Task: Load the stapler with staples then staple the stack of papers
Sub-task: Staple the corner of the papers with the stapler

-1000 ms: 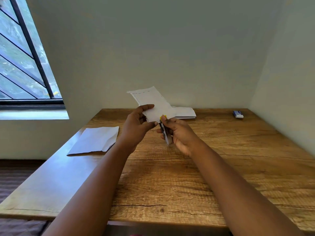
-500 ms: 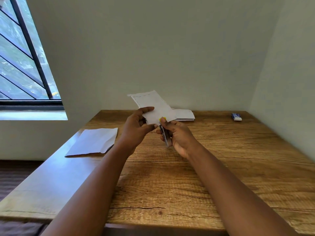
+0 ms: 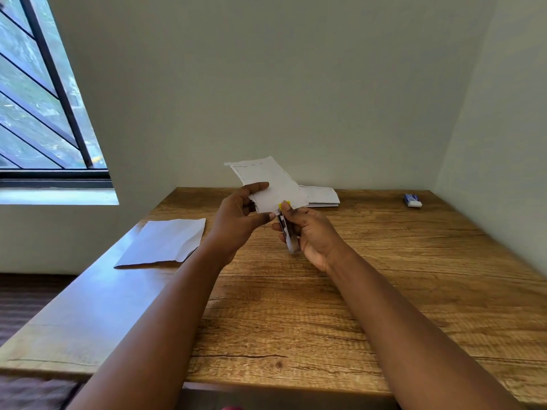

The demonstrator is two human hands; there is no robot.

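Note:
My left hand (image 3: 238, 216) pinches the lower corner of a small stack of white papers (image 3: 270, 184), held up in the air above the wooden table (image 3: 370, 291). My right hand (image 3: 307, 232) grips a slim metal stapler (image 3: 287, 232) with a yellow tip, its front end at the papers' lower edge. The stapler's jaw is mostly hidden by my fingers and the paper.
More white paper (image 3: 321, 196) lies at the table's back, behind the held stack. A folded white sheet (image 3: 165, 242) rests near the left edge. A small blue and white staple box (image 3: 412, 200) sits at the far right corner. Walls close off the back and right; a window is on the left.
The view has shifted slightly, so both hands with the papers and stapler sit a little lower in the frame. The grips look the same.

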